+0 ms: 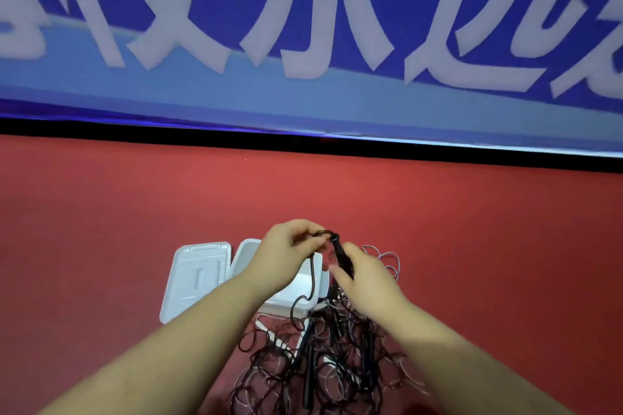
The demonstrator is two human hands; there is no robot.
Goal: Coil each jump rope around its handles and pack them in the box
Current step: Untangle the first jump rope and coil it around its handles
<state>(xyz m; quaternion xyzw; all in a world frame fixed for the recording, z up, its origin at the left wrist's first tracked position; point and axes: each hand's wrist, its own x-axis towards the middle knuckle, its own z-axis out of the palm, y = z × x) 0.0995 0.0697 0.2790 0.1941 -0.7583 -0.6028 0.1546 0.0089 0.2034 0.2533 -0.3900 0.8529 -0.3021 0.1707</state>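
Both hands are raised above a red floor (135, 229). The right hand (367, 283) has its fingers curled around a black handle (342, 254) that points up and away. The left hand (286, 256) pinches the dark rope (313, 276) just beside the handle's top, and the rope hangs down from there. Under the hands sits a white box (290, 296), its lid (194, 276) lying open to the left. A tangled pile of ropes (320, 364) lies on the floor nearer, just right of the box. A blue banner (303, 27) stands at the far side.
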